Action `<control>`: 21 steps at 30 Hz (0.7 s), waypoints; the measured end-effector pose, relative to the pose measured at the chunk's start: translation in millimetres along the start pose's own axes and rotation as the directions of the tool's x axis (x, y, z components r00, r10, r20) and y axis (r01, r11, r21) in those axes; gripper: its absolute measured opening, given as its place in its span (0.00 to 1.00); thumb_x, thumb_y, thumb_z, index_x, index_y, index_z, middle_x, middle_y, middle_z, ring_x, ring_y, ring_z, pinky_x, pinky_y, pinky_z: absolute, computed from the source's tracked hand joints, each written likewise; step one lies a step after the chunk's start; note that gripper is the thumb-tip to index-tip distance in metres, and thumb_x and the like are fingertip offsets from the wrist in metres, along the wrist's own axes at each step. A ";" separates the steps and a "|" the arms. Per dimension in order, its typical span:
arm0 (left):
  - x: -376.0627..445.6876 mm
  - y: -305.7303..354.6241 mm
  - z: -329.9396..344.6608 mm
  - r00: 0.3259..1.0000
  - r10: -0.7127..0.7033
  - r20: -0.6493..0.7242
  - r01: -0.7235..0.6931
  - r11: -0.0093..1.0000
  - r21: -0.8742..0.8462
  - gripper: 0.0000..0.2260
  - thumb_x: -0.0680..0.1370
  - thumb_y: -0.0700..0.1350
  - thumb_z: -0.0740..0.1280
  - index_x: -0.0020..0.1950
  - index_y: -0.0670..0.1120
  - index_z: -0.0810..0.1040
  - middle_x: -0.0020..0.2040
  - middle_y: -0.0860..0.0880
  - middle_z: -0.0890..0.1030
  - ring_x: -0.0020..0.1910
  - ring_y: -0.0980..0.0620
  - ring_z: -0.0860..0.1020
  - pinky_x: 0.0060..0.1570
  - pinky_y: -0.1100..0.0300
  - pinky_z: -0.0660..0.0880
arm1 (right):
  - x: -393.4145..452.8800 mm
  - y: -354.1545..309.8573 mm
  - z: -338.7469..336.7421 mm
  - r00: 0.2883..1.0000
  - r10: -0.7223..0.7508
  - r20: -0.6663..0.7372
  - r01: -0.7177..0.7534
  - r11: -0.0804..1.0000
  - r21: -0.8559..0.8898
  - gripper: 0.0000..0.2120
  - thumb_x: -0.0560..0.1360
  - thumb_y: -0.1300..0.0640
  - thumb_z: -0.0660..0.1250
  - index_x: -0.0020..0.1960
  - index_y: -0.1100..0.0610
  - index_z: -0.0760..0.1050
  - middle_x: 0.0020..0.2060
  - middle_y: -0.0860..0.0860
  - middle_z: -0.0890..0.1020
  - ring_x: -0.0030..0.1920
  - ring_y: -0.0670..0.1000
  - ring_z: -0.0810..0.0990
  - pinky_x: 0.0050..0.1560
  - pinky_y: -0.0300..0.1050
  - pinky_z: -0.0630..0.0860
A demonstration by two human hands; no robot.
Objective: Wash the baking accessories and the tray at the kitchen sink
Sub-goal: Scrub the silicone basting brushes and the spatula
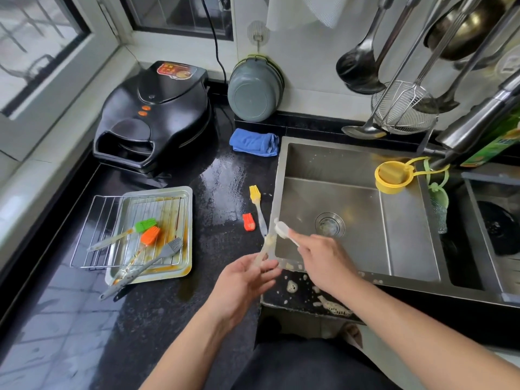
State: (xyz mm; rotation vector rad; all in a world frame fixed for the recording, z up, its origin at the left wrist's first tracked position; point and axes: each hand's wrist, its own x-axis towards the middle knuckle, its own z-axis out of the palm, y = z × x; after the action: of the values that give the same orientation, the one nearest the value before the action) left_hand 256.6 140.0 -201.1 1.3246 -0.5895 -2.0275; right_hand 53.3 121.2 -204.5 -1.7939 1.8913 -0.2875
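My left hand point(247, 280) grips a clear, soapy brush handle point(266, 244) at the sink's left rim. My right hand point(323, 257) holds a white scrubbing brush point(282, 230) whose head touches the top of that handle. On the counter lie a detached orange brush head point(249, 222) and a yellow-headed silicone brush point(256, 201). Further left stands a greasy metal tray point(185, 220) with a wire rack point(95, 226) on it. On the rack rest a green brush point(145, 225), an orange brush point(150, 235) and a grey brush point(171, 246). The steel sink point(365, 220) holds no dishes.
A black electric griddle point(152, 116) sits at the back left, with a blue cloth point(254, 142) and grey bowls point(254, 90) near the wall. A yellow sponge holder point(392, 175) hangs from the tap point(472, 128). Ladles and a strainer hang above. Foam point(334, 305) lies on the sink's front edge.
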 end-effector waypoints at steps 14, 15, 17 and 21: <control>54.3 3.6 58.8 0.947 -0.204 0.246 -0.044 0.680 0.732 0.12 0.87 0.46 0.50 0.52 0.43 0.70 0.38 0.43 0.83 0.35 0.45 0.81 0.38 0.57 0.76 | -6.6 9.0 0.6 0.770 0.468 0.433 -0.562 0.175 0.809 0.08 0.80 0.58 0.69 0.56 0.63 0.80 0.39 0.56 0.80 0.22 0.44 0.62 0.20 0.39 0.57; 56.1 7.4 58.0 0.928 -0.240 0.286 -0.074 0.633 0.771 0.13 0.87 0.46 0.51 0.54 0.41 0.71 0.41 0.43 0.84 0.37 0.45 0.82 0.38 0.57 0.76 | -7.1 11.7 1.0 0.760 0.480 0.439 -0.566 0.158 0.809 0.08 0.80 0.59 0.69 0.56 0.63 0.80 0.37 0.55 0.79 0.22 0.44 0.62 0.20 0.39 0.58; 63.3 17.7 49.0 0.903 -0.286 0.320 -0.157 0.474 0.866 0.16 0.87 0.49 0.54 0.56 0.39 0.75 0.45 0.46 0.85 0.41 0.47 0.83 0.41 0.56 0.76 | -6.0 13.9 0.6 0.745 0.491 0.451 -0.565 0.107 0.818 0.08 0.80 0.62 0.69 0.56 0.65 0.78 0.34 0.54 0.78 0.21 0.44 0.61 0.19 0.38 0.57; 103.7 47.9 16.5 0.981 0.194 0.028 -0.046 0.092 0.995 0.13 0.83 0.50 0.64 0.63 0.43 0.76 0.61 0.42 0.80 0.56 0.40 0.81 0.53 0.53 0.75 | -5.5 27.2 -8.8 0.726 0.522 0.447 -0.579 0.114 0.807 0.08 0.78 0.64 0.66 0.55 0.68 0.76 0.44 0.59 0.83 0.24 0.45 0.59 0.22 0.39 0.55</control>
State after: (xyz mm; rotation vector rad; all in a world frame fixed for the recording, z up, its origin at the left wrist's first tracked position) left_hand 224.2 32.7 -228.3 1.9458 -2.2512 -1.1645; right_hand 25.3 127.7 -209.1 -0.2223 1.6103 -0.8137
